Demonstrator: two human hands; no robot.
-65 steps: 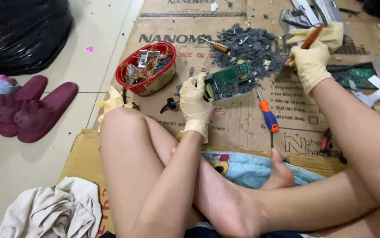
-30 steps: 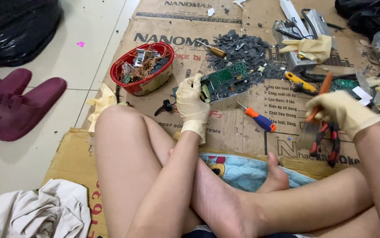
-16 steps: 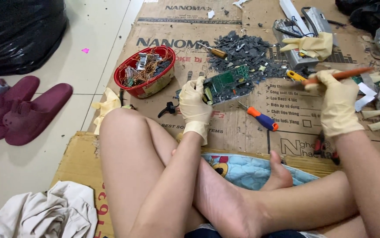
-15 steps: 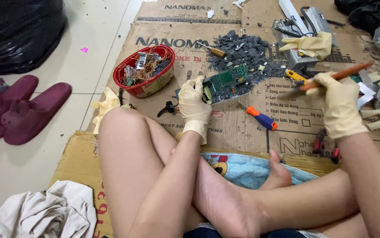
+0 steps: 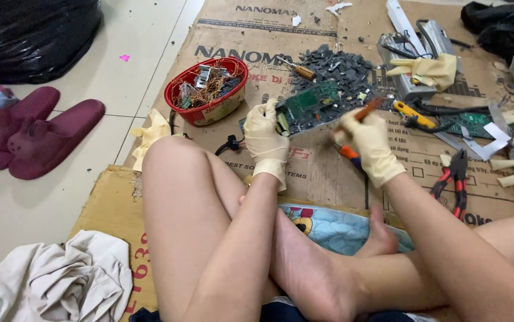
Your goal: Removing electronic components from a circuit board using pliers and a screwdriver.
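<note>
I sit cross-legged on flattened cardboard [image 5: 328,179]. My left hand [image 5: 265,138], in a cream glove, grips the near edge of a green circuit board [image 5: 308,105] and holds it tilted on the cardboard. Close to the board's right end, my gloved right hand [image 5: 369,143] is closed around a tool with an orange-brown handle [image 5: 367,111], its tip blurred beside the board. Just beyond the board lies a pile of small dark grey parts [image 5: 340,67].
A red bowl [image 5: 209,111] with wires and metal scraps stands left of the board. Red-handled pliers [image 5: 455,179], an orange screwdriver [image 5: 347,152], a yellow-handled tool [image 5: 413,114], spare gloves [image 5: 426,70] and another green board [image 5: 469,124] lie at right. Maroon slippers [image 5: 36,133], a black bag [image 5: 30,30] and a cloth [image 5: 54,280] are at left.
My right hand moved from the far right, near the pliers, leftward to the board, carrying the orange-handled tool. My left hand stayed on the board.
</note>
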